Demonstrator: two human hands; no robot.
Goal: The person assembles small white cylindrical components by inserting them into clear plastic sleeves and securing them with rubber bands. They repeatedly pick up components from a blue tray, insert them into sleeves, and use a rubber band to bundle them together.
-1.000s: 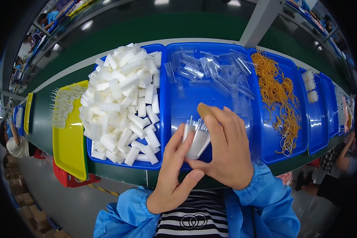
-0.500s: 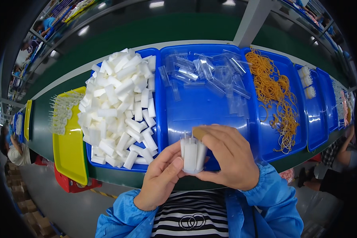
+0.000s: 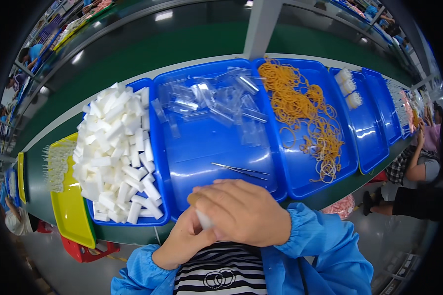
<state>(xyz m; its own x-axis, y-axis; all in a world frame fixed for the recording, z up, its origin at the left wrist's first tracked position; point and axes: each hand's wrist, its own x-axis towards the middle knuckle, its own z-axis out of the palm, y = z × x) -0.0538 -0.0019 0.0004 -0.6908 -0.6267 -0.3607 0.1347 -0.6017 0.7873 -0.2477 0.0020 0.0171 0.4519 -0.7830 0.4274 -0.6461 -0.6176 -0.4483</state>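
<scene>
My right hand (image 3: 243, 211) covers the left hand (image 3: 184, 241); both pinch a small white piece (image 3: 203, 220), seemingly upright, mostly hidden.

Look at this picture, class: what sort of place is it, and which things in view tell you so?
Probably a factory assembly or packing line. A long green bench carries blue trays sorted by part: white foam blocks, clear plastic sleeves, orange rubber bands. Other workers sit farther along it.
</scene>
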